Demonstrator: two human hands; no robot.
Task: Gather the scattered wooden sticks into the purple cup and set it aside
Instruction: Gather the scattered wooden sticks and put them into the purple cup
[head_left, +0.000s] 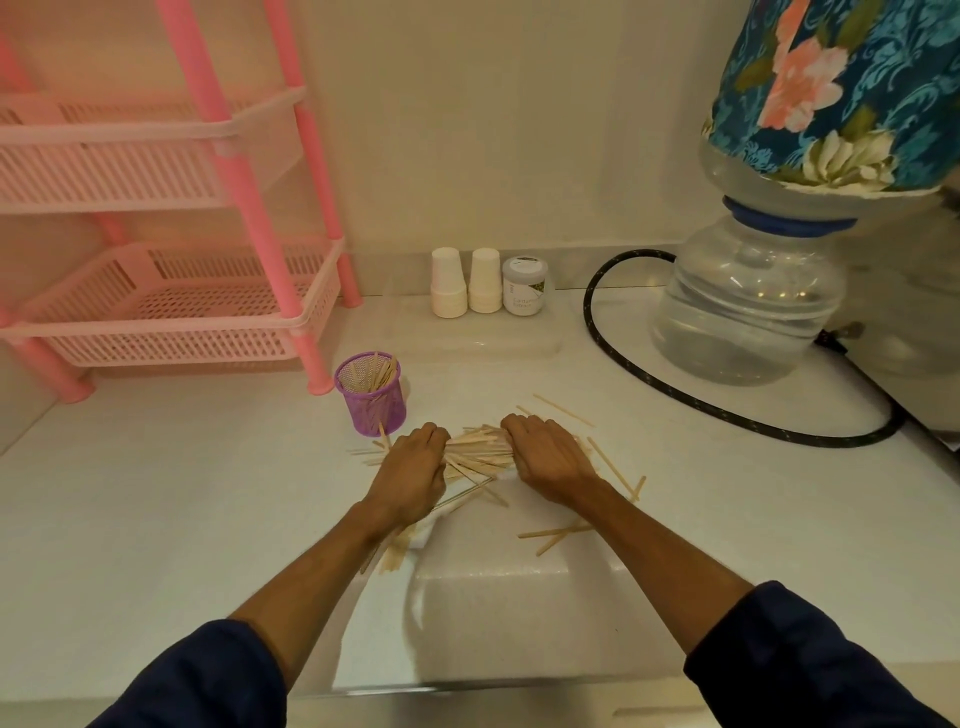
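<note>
Bunching a heap of wooden sticks (475, 453) between left hand (410, 470) and right hand (545, 457), fingers of both curled down onto the pile on the white counter (156, 519). Purple cup (370, 393) upright just left, partly filled; loose sticks scattered around.

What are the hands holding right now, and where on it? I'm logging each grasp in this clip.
A bundle of wooden sticks, lying on the counter. The left hand grips one end, the right hand the other.
</note>
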